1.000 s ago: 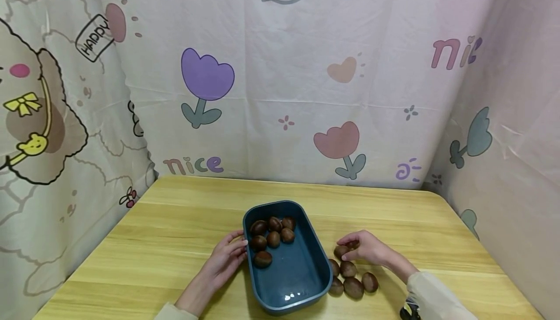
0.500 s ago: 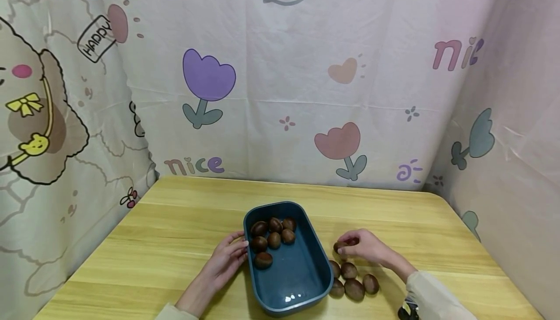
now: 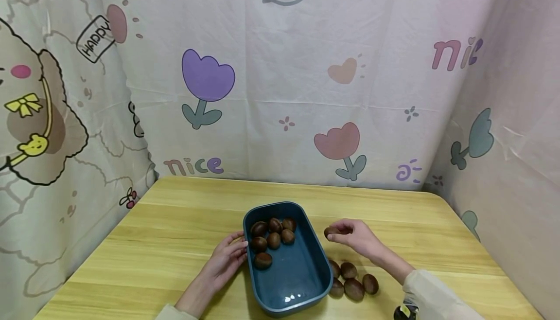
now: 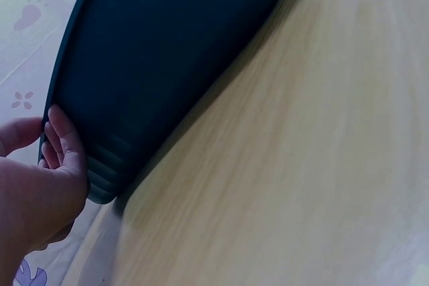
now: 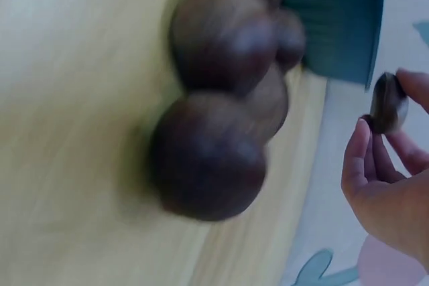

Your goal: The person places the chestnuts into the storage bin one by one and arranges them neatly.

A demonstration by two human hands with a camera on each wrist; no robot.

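Observation:
My left hand [image 3: 227,261] holds the left side of a dark blue-green rectangular tub [image 3: 302,266]. In the left wrist view the thumb is at the rim and the fingers lie against the outer wall. Inside the tub, several glossy brown chestnuts [image 3: 273,240] are gathered toward its far left part. To the right of the tub, my right hand [image 3: 360,238] pinches a chestnut [image 5: 389,104] between thumb and fingertips, raised close to the tub's right rim. A small dark bit shows beside it at the fingertips, its kind unclear. The palm side is partly hidden in the head view.
Several more chestnuts [image 3: 353,289] lie in a cluster on the wooden table [image 3: 175,232], close against the tub's right wall near its front corner. A printed cloth [image 3: 280,77] hangs behind the table and along both sides.
My right hand has picked a chestnut off the far end of the cluster and moved up and left toward the tub. The left hand and tub have stayed in place.

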